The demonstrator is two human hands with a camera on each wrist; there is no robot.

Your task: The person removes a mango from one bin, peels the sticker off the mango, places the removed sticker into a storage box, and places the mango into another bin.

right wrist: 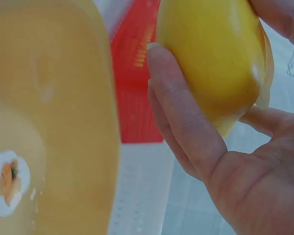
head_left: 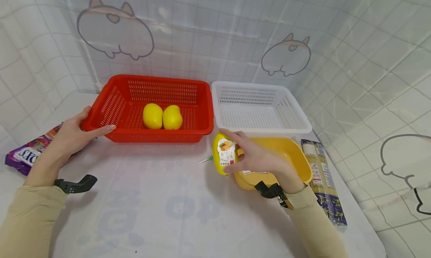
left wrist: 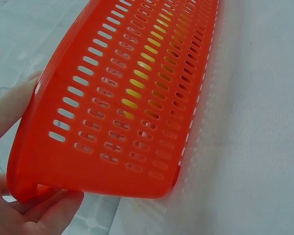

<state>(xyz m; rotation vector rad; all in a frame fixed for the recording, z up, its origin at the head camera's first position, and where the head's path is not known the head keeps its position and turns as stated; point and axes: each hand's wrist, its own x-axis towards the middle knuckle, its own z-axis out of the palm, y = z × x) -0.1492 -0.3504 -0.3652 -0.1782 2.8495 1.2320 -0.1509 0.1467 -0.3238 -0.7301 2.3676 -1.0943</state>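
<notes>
My left hand point(head_left: 72, 132) grips the left end of the red basket point(head_left: 161, 137), its thumb over the front corner of the rim. Two yellow mangoes point(head_left: 153, 116) lie side by side inside. In the left wrist view, fingers curl around the corner of the basket point(left wrist: 103, 171), and yellow shows through its slots. My right hand point(head_left: 254, 155) holds another mango point(head_left: 219, 162), which has a white printed label, between thumb and fingers. This mango point(right wrist: 213, 54) is above the table, just left of the yellow tub point(head_left: 296, 157), whose near part the right arm covers.
A white basket point(head_left: 262, 130) stands right of the red one. Beyond the tub lies a long clear-and-blue packet point(head_left: 323, 179). A purple snack bag point(head_left: 23, 157) is partly under my left arm. A small green-ended stick point(head_left: 205, 160) lies beside the held mango. Tiled-pattern sheeting point(head_left: 208, 37) rises behind.
</notes>
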